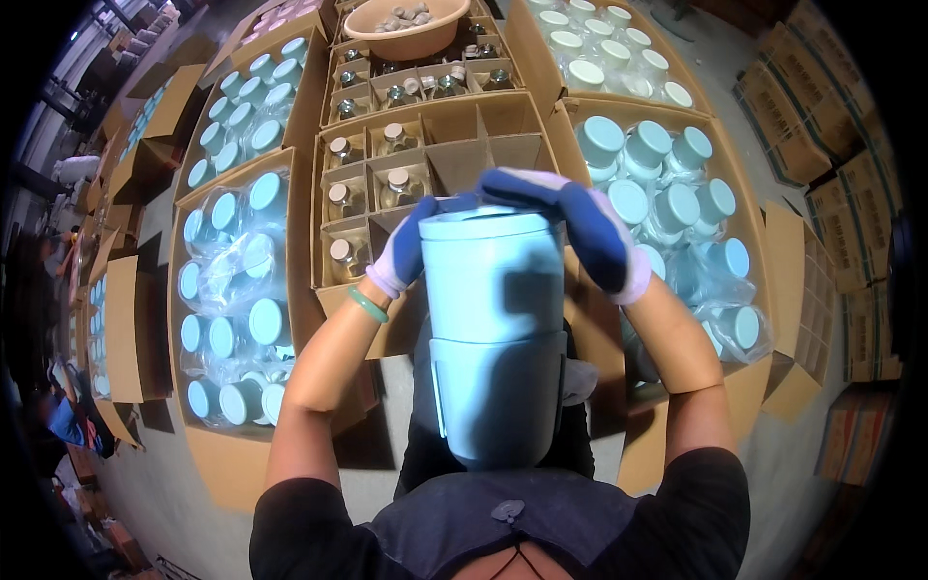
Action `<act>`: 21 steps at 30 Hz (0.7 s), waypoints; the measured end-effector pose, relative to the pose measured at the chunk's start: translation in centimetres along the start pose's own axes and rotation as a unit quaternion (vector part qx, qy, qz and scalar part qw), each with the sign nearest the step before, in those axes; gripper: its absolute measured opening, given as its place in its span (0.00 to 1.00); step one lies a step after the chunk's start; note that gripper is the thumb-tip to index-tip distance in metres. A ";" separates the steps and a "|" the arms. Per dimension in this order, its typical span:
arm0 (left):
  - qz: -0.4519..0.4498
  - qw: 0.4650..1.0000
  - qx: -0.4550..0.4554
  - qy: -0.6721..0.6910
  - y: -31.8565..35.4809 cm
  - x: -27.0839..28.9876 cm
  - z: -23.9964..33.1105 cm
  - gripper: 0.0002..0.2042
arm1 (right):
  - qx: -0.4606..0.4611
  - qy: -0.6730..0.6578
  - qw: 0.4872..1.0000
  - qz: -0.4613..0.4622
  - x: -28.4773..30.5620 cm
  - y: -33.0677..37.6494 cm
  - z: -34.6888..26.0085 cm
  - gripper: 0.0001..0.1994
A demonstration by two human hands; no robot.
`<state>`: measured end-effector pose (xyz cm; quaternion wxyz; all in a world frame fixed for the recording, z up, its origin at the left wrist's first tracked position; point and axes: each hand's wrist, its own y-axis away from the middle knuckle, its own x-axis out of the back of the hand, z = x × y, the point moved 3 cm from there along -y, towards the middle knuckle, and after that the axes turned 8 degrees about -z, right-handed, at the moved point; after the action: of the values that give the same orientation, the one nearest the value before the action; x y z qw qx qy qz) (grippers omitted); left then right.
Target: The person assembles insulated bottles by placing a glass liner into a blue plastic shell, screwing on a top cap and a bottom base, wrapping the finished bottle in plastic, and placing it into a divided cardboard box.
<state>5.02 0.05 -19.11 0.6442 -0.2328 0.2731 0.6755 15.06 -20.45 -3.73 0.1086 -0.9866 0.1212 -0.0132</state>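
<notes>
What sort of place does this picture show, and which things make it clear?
Most likely a warehouse or packing area: open brown rectangular cardboard boxes hold rows of light-blue cylindrical plastic-looking containers, and brown rectangular cardboard cartons stand stacked at the right.

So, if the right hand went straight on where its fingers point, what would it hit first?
Probably the left hand, across the rim of the light-blue container. Depth is unclear: passing above that, the right hand would likely meet a capped bottle in the divided carton.
</notes>
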 end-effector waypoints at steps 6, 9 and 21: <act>0.027 0.951 -0.126 -0.280 0.9 -6.5 1.8 0.26 | -0.130 0.152 0.980 0.002 5.1 0.6 7.5 0.19; -0.009 0.962 -0.155 -0.225 0.9 -6.0 1.5 0.27 | -0.090 0.214 0.972 -0.035 5.9 -0.4 6.3 0.19; -0.038 0.975 -0.165 -0.143 -1.2 -3.2 3.3 0.34 | -0.078 0.075 0.991 -0.082 6.1 -0.6 1.4 0.21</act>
<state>6.52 -0.10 -14.66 0.6546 -0.2474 0.0542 0.7123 21.20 -21.06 -5.02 0.0204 -0.9948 0.0486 -0.0869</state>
